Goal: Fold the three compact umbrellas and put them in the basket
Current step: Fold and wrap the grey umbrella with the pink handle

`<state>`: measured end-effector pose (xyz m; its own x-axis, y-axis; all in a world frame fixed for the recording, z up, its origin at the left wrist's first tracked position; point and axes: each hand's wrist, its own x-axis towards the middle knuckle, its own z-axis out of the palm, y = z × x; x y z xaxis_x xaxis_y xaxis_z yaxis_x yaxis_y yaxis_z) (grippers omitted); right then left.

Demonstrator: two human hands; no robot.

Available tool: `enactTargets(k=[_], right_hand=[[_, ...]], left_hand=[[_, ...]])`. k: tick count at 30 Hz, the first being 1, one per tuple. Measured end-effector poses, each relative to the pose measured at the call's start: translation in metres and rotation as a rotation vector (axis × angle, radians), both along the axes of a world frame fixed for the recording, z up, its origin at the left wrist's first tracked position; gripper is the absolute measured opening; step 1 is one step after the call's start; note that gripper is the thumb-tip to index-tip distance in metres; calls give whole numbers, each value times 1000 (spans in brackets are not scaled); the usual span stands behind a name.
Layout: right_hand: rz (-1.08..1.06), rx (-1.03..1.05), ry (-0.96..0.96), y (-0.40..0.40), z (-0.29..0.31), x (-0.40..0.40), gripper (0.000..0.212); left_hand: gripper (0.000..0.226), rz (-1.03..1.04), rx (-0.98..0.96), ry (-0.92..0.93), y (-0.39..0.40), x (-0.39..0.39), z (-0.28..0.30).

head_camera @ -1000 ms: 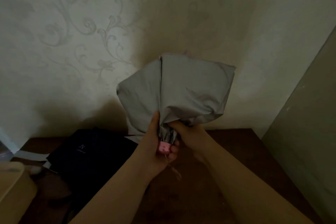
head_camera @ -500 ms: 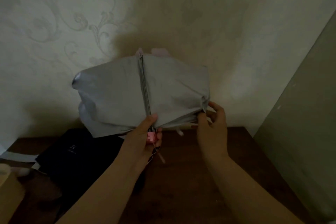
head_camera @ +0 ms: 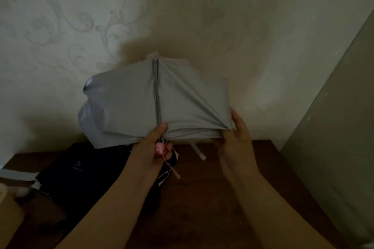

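Observation:
A grey compact umbrella (head_camera: pixel 131 105) is held upright above the table, its canopy collapsed but loose and spread wide, with a rib seam down the middle. My left hand (head_camera: pixel 155 145) is closed around its pink handle at the bottom. My right hand (head_camera: pixel 236 131) pinches the canopy's lower right edge and holds the fabric taut. A pale closing strap (head_camera: pixel 197 150) hangs below the canopy. A black umbrella (head_camera: pixel 81 170) with small white lettering lies flat on the table at the left, partly behind my left arm.
The dark wooden table (head_camera: pixel 212 198) stands against a patterned wall. At the far left edge sits part of a tan object (head_camera: pixel 6 208), possibly the basket, with a white strip (head_camera: pixel 16 174) behind it. A grey-green panel (head_camera: pixel 334 147) rises on the right.
The canopy went from a bunched bundle to spread sideways. My right hand left the spot near the handle and moved right to the canopy's edge, pulling the fabric out.

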<state>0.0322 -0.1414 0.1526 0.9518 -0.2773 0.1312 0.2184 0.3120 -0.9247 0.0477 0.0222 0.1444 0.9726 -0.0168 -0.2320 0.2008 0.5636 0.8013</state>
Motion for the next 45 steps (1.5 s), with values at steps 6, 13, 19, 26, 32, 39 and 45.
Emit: enactTargets(k=[6, 13, 19, 26, 32, 39, 45], right_hand=[[-52, -559, 1, -18, 5, -7, 71], [-43, -670, -289, -15, 18, -8, 70], [482, 347, 184, -19, 4, -11, 104], [-81, -510, 25, -6, 36, 6, 19], [-166, -444, -14, -9, 13, -16, 26], [-235, -573, 280, -29, 12, 16, 54], [-396, -1204, -438, -7, 100, 23, 29]], left_hand=[[8, 10, 81, -19, 2, -4, -8], [11, -15, 128, -150, 4, -4, -2], [14, -13, 185, -125, 11, -7, -1], [20, -46, 140, -131, 12, -11, -4], [24, -41, -17, -101, 18, -8, 0], [36, -153, 145, -122, 25, -22, -9], [20, -224, 179, -153, 18, -32, -14]])
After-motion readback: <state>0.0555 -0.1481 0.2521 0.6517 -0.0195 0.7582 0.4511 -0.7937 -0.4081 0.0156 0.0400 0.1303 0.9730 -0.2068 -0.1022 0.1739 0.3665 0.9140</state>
